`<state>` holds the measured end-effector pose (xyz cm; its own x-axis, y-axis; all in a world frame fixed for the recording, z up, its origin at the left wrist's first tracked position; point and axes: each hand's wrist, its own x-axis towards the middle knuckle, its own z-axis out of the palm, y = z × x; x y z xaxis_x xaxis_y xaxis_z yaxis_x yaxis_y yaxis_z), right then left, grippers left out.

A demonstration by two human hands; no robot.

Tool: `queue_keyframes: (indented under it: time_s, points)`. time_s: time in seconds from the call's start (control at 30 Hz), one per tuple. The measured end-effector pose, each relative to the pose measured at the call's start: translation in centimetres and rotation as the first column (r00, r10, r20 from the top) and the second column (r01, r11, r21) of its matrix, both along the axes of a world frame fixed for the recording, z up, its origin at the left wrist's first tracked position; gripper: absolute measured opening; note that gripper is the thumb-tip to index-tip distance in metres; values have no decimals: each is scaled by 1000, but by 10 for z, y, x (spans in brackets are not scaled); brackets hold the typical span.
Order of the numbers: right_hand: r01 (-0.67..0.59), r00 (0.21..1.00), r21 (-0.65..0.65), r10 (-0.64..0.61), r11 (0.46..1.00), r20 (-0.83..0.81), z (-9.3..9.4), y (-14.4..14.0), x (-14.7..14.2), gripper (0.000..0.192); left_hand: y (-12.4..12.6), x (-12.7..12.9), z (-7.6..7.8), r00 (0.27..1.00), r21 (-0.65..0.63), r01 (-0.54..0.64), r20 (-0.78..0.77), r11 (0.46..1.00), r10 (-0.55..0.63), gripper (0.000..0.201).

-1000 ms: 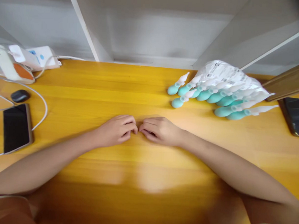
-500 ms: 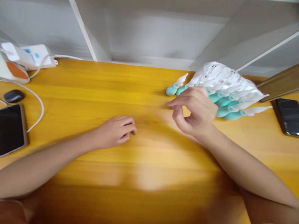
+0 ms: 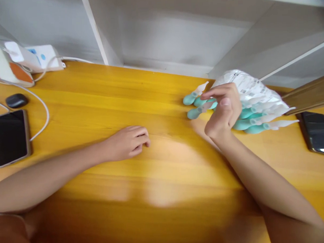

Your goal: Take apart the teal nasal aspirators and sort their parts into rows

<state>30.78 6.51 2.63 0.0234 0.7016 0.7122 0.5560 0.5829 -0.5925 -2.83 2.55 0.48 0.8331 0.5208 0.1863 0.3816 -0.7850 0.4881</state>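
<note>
Several teal rubber bulb syringes with whitish pointed tips lie on the wooden table, mostly in a slanting row at the right. One bulb syringe (image 3: pixel 194 113) lies just left of my right hand, and another (image 3: pixel 190 99) is slightly farther back. My right hand (image 3: pixel 226 108) hovers over the row and hides part of it. Its index finger reaches left, apart from the thumb; the other fingers are partly hidden, and no object shows in it. Resting on the table near the middle, my left hand (image 3: pixel 129 142) has loosely bent fingers, slightly apart, with nothing visible in them.
A white printed plastic bag (image 3: pixel 253 85) sits behind the bulbs. Dark devices (image 3: pixel 319 132) lie at the far right. On the left are a phone (image 3: pixel 12 138), a black mouse (image 3: pixel 16 101), white cables and chargers (image 3: pixel 45 58). Grey shelf compartments (image 3: pixel 169 38) border the table's back.
My right hand has moved right and its thumb has turned upward. A bulb syringe now shows where that hand was. My left hand stays put; the view has shifted slightly.
</note>
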Motion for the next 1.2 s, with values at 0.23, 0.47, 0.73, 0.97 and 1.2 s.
queue_keyframes:
  time_s: [0.23, 0.47, 0.73, 0.97, 1.2]
  points:
    - [-304, 896, -241, 191, 922, -400, 7, 1, -22, 47, -1, 1, 0, 1000, -4, -9, 26, 1000, 9, 23]
    - [-812, 417, -252, 221, 526, -882, 23, -50, -57, 43, -14, 4, 10, 961, -402, -124, 180, 907, 211, 46]
    - [-870, 346, -227, 215, 438, -913, -11, -64, -83, 36, -35, 19, 11, 963, -539, -152, 108, 828, 247, 53]
    - [-491, 870, -379, 413, 785, -270, -30, -44, -54, 34, -18, 7, 22, 900, -472, -322, 116, 821, 420, 40]
    - [-584, 807, -487, 531, 649, -260, -38, -30, -45, 10, -3, 1, 13, 892, -318, -355, 165, 879, 420, 36]
